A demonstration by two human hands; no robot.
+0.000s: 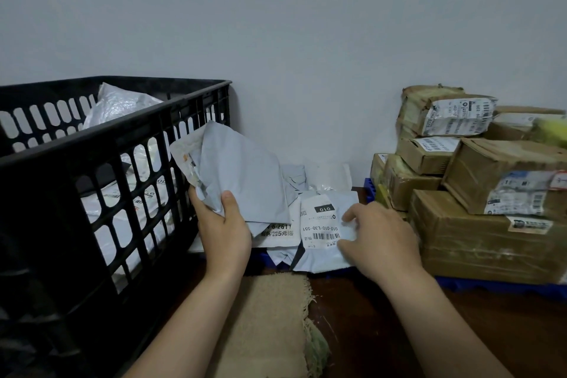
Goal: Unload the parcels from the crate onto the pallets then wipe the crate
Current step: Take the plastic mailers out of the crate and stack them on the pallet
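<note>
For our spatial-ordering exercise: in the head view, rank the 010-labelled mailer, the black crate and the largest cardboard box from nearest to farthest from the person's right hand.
From the right hand:
1. 010-labelled mailer: under its fingertips, just to its left.
2. Largest cardboard box: close on its right, at the bottom of the stack.
3. Black crate: far left, beyond the left hand.

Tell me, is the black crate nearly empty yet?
Not yet. Cardboard boxes and some grey bags already lie on the blue pallet. The left hand grips another grey bag; the right hand touches a labelled bag on the pile. White bags remain in the crate, and the cloth lies untouched.
</note>
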